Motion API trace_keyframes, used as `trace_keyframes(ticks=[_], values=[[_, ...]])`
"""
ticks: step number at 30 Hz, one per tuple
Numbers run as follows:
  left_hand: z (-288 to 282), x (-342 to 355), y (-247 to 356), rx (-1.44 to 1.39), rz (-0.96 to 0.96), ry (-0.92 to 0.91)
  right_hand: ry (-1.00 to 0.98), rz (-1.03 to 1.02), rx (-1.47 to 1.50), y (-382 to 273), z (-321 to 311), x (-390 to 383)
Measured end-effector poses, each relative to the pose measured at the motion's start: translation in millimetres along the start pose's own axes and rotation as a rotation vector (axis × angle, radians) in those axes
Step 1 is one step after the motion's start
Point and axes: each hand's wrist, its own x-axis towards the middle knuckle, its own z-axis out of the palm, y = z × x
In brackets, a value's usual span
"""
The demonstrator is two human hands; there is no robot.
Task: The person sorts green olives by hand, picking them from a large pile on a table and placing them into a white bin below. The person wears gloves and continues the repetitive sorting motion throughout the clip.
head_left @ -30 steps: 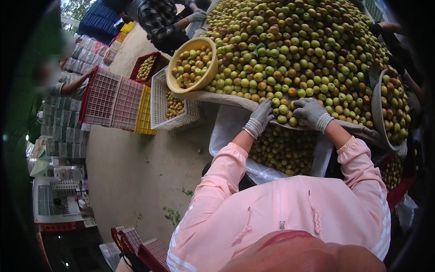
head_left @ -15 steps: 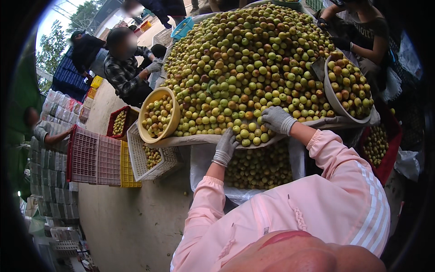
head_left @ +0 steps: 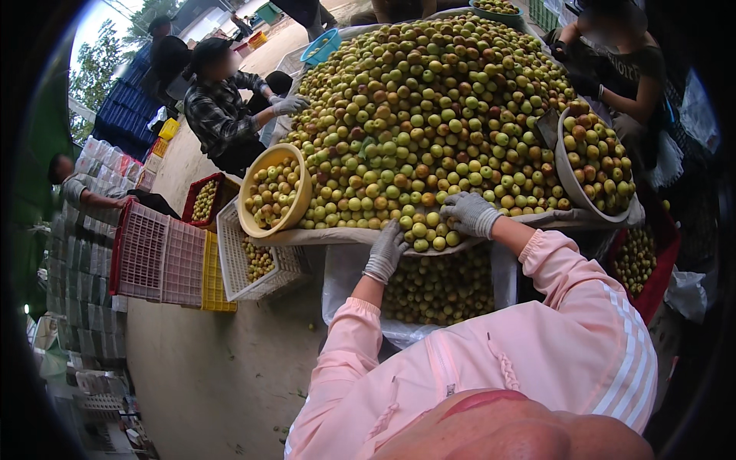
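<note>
A large heap of green and brown jujubes covers a cloth-lined table in front of me. At its near edge my left hand, in a grey knit glove, rests against the jujubes with its fingers stretched forward. My right hand, gloved alike, lies on the fruit with its fingers reaching left. A small cluster of jujubes sits between the two hands. Neither hand visibly grips a fruit, though some fingertips are hidden among them. Below the edge, a plastic-lined crate holds more jujubes.
A yellow basin of jujubes stands at the heap's left corner, a grey basin at the right. Left of me are a white crate and a pink crate. A co-worker in plaid reaches to the heap; others are around.
My hands stay in nearly the same place, with slight finger movement. The co-worker in plaid has reached a gloved hand onto the heap. The view has shifted slightly.
</note>
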Motion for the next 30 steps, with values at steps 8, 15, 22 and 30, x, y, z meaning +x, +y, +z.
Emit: trace_keyframes(ticks=[8,15,22,30], values=[[-2,4,-3,0.004,0.002,-0.007,-0.011,-0.010,-0.002,1,0,-1],[-1,2,-4,0.020,0.011,0.013,-0.044,0.008,-0.030,0,1,0],[-8,9,-5,0.004,-0.001,-0.007,-0.026,0.015,-0.013,2,1,2],[1,-2,2,0.007,0.013,0.039,0.038,0.149,0.032,13,-7,8]])
